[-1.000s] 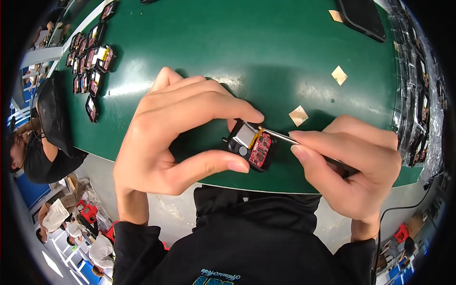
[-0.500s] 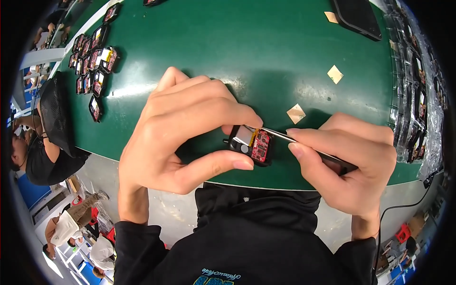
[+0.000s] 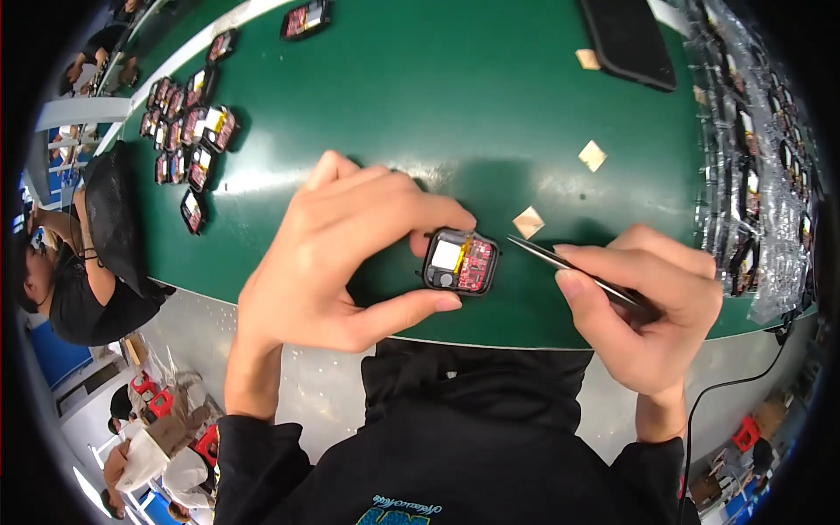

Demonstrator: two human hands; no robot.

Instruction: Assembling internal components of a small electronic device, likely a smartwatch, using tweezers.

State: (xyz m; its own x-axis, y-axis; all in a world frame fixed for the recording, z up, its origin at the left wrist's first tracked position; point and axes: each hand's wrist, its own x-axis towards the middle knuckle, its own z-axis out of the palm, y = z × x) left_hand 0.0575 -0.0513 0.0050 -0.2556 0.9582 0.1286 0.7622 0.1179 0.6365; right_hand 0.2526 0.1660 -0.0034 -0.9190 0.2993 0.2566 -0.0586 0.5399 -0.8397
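Observation:
Between the thumb and fingers of my left hand (image 3: 350, 254) sits a small black device housing (image 3: 461, 262). Its open face shows a silver battery cell, a strip of yellow tape, a round grey part and a red circuit board. My right hand (image 3: 643, 302) is closed on a pair of tweezers (image 3: 577, 273). The tweezers' tips point at the housing's upper right side and stay a short gap away from it. Just above the tips, a small tan square sticker (image 3: 528, 222) lies on the green table (image 3: 394, 114).
More such housings (image 3: 188, 122) cluster at the far left, with one (image 3: 305, 19) at the far edge. Stickers (image 3: 592, 156) lie toward a black flat slab (image 3: 628, 44). Clear plastic trays (image 3: 744, 175) of housings line the right side. A person (image 3: 96, 280) sits at left.
The tweezers' tips have drawn back from the housing to the right. The housing now lies flatter, its open face more fully in view. The whole view has shifted slightly.

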